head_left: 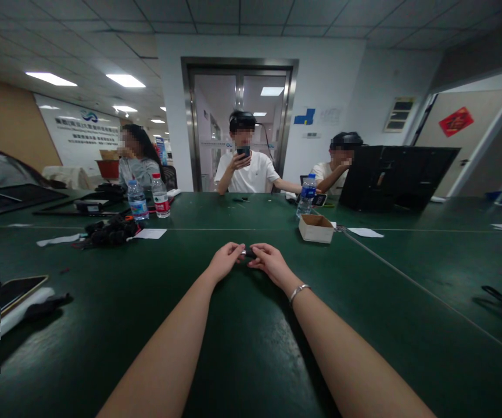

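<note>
In the head view, both of my hands meet over the middle of the dark green table (251,325). A small, short object, black with a silvery end (248,253), spans the gap between my fingertips; its kind is too small to make out. My left hand (225,259) pinches its silvery end with thumb and fingers. Its black end sits in the fingers of my right hand (272,262), which wears a silver bangle (298,294) at the wrist. My fingers hide parts of the object.
An open cardboard box (316,229) stands ahead to the right, near a water bottle (307,196). Two bottles (161,197) and a heap of black gear (110,231) are at left. A phone (24,291) lies near left. Several people sit around; a black monitor (397,177) faces away.
</note>
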